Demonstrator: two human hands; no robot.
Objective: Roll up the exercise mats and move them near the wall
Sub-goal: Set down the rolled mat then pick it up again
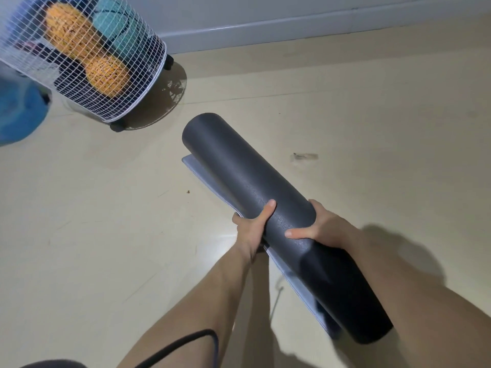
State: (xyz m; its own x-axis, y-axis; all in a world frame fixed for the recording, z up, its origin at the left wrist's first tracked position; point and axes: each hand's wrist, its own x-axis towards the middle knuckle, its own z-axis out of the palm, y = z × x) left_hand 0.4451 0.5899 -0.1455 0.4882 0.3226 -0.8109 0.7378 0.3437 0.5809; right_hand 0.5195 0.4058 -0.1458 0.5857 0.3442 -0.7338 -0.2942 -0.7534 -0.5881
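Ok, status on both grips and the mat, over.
Left grip and right grip both clasp the rolled mat. Loose tail sticks out under the roll. Wire basket stands left, near the wall.

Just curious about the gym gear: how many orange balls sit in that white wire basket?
2. One orange textured ball sits near the top of the white wire basket, beside a teal ball; the other orange ball lies lower down. More may be hidden.

There is one rolled dark exercise mat point(255, 187), two hands, the left hand point(249, 231) and right hand point(322, 225), and one wire basket point(140, 83) with two orange balls point(66, 27) point(106, 75) and one teal ball point(117, 25).
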